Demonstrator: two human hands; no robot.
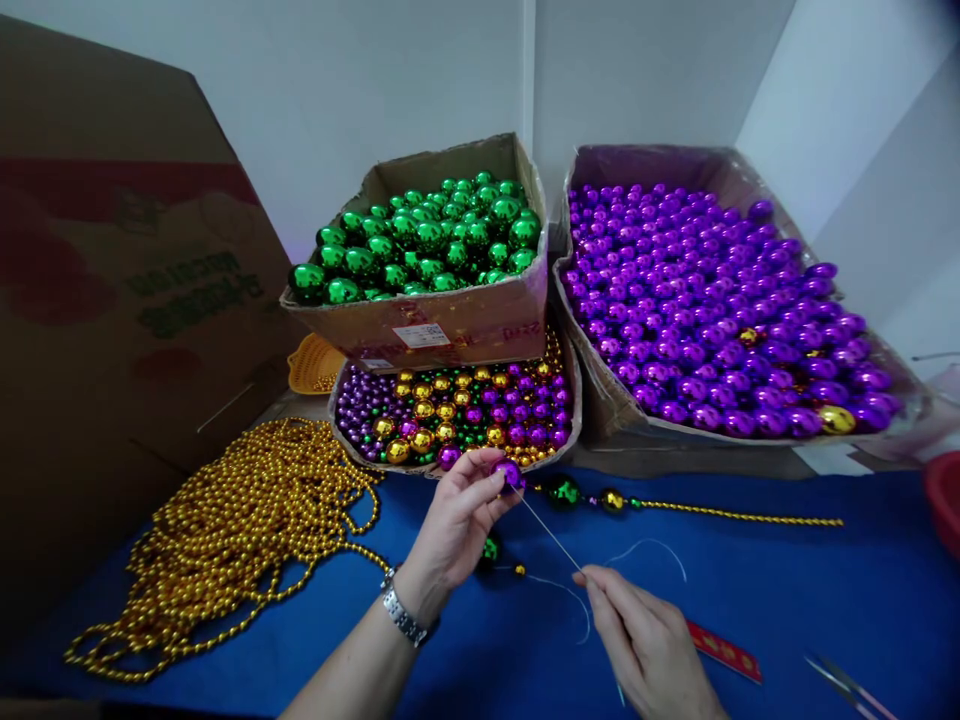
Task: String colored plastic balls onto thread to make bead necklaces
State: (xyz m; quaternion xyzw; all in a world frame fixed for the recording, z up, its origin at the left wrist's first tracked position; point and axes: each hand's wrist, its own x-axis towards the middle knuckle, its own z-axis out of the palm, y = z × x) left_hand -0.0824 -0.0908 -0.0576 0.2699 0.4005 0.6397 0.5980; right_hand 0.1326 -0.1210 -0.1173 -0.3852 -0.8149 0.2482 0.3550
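Left hand (461,515): fingers pinched purple bead (509,472) | right hand (649,640): fingers pinched needle (551,534), near blue desk's (285,640) front edge

Purple bead (508,473), blue tabletop (795,580)

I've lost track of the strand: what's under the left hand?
A green bead peeks past the left hand, with a small gold bead and thread to its right. The green bead's left side and anything else under the hand are covered.
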